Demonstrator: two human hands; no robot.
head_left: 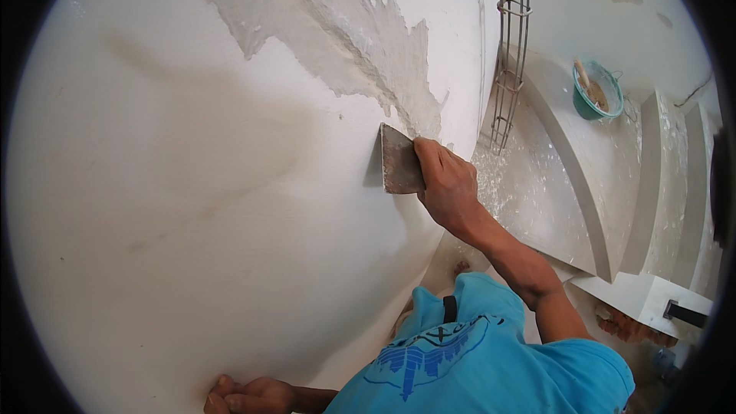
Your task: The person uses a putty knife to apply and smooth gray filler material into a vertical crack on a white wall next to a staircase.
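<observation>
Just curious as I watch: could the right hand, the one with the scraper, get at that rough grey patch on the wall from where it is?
Probably yes. The right hand presses the scraper to the wall just below the grey patch, with nothing between.

A white plastered wall [192,184] with a grey bare patch [345,38] is seen; dusty curved steps [583,176] and a green bucket [596,92] are lit by daylight.

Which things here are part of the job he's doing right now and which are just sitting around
In use:
right hand holding the scraper
wall with its grey patch
left hand resting low on the wall

Lying about:
green bucket on the steps
rebar cage
bricks
</observation>
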